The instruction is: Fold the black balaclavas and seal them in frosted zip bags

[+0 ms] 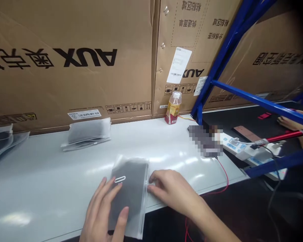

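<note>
left hand (101, 210): open, flat on zip bag (131, 188), gripping nothing
right hand (168, 188): curled at bag's edge, grip unclear
risk: overhanging bag could slide off desk (171, 148) front edge

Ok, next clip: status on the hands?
Left hand flat on frosted zip bag, right hand at its edge. White bench beneath. Bagged stack and drink bottle farther back.

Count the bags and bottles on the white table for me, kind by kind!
Single frosted zip bag: 1
Piles of frosted zip bags: 2
Plastic drink bottle: 1
Total: 4
</note>
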Action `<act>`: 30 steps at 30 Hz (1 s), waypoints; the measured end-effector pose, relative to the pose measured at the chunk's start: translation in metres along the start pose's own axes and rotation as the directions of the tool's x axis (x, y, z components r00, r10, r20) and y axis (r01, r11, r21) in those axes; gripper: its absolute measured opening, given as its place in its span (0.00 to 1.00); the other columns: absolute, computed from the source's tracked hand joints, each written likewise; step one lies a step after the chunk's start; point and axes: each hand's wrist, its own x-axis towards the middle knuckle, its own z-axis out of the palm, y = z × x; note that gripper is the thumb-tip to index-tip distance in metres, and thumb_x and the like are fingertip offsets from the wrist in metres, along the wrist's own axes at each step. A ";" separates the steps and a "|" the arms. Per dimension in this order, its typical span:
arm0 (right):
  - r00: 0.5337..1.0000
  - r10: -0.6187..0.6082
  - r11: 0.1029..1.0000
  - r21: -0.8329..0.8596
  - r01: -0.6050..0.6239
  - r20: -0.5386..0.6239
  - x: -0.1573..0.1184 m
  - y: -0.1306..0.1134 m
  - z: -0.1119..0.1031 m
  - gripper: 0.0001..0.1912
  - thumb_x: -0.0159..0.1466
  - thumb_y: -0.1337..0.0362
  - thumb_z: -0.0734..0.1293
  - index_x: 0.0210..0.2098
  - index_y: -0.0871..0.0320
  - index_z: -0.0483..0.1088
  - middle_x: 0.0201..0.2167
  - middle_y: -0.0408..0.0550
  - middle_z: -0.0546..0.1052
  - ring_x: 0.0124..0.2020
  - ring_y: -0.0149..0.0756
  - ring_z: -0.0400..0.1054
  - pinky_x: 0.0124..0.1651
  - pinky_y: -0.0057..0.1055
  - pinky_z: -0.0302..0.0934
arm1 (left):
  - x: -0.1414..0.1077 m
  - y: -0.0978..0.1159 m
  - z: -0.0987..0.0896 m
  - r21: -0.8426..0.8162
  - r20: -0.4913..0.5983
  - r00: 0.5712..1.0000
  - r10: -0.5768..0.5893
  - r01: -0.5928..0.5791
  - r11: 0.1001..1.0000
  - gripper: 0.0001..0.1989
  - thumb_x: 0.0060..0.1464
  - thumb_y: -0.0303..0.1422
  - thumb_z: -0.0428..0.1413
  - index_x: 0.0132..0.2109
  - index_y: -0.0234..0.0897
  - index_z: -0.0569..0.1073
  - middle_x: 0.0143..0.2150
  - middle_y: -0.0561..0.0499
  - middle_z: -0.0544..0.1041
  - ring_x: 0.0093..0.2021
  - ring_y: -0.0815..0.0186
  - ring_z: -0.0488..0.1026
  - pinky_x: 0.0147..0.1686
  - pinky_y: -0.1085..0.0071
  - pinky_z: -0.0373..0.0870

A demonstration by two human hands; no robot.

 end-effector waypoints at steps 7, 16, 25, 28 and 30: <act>0.982 0.113 0.982 0.169 -0.088 -0.148 0.002 -0.036 0.029 0.11 0.71 0.54 0.67 0.36 0.55 0.70 0.32 0.45 0.79 0.32 0.38 0.73 0.33 0.32 0.55 | 0.007 -0.008 0.017 0.080 0.156 0.983 0.093 -0.107 0.991 0.33 0.70 0.42 0.50 0.78 0.51 0.53 0.78 0.47 0.60 0.78 0.43 0.53 0.58 0.45 0.78; 0.939 -0.096 0.994 -0.089 0.070 -0.331 0.011 -0.039 0.020 0.14 0.72 0.65 0.62 0.29 0.54 0.68 0.25 0.44 0.75 0.24 0.35 0.66 0.27 0.34 0.49 | 0.001 -0.014 0.031 0.194 0.160 0.987 0.032 -0.063 0.979 0.38 0.71 0.44 0.47 0.80 0.47 0.42 0.80 0.42 0.50 0.75 0.37 0.58 0.58 0.38 0.76; 0.956 0.047 0.974 0.226 0.021 -0.289 -0.013 -0.020 -0.029 0.19 0.75 0.59 0.60 0.26 0.53 0.60 0.23 0.40 0.67 0.23 0.33 0.60 0.26 0.31 0.51 | 0.002 -0.007 0.038 0.294 0.178 0.983 0.044 -0.096 0.951 0.40 0.68 0.46 0.52 0.80 0.46 0.47 0.77 0.41 0.60 0.73 0.35 0.61 0.58 0.37 0.74; 0.971 0.135 0.887 0.461 -0.031 -0.195 -0.020 0.012 -0.046 0.21 0.75 0.53 0.61 0.26 0.52 0.60 0.24 0.39 0.64 0.25 0.33 0.58 0.27 0.30 0.54 | 0.003 -0.010 0.031 0.368 0.134 0.991 -0.011 -0.039 0.929 0.34 0.69 0.45 0.50 0.77 0.44 0.56 0.75 0.39 0.64 0.73 0.30 0.58 0.61 0.21 0.59; 0.978 0.133 0.823 0.567 -0.020 -0.159 -0.022 0.032 -0.048 0.20 0.74 0.50 0.61 0.29 0.53 0.64 0.27 0.40 0.68 0.28 0.35 0.62 0.30 0.31 0.61 | 0.003 -0.022 0.018 0.397 0.110 0.991 -0.077 0.027 0.917 0.32 0.70 0.44 0.50 0.76 0.43 0.59 0.74 0.38 0.65 0.74 0.25 0.54 0.60 0.14 0.49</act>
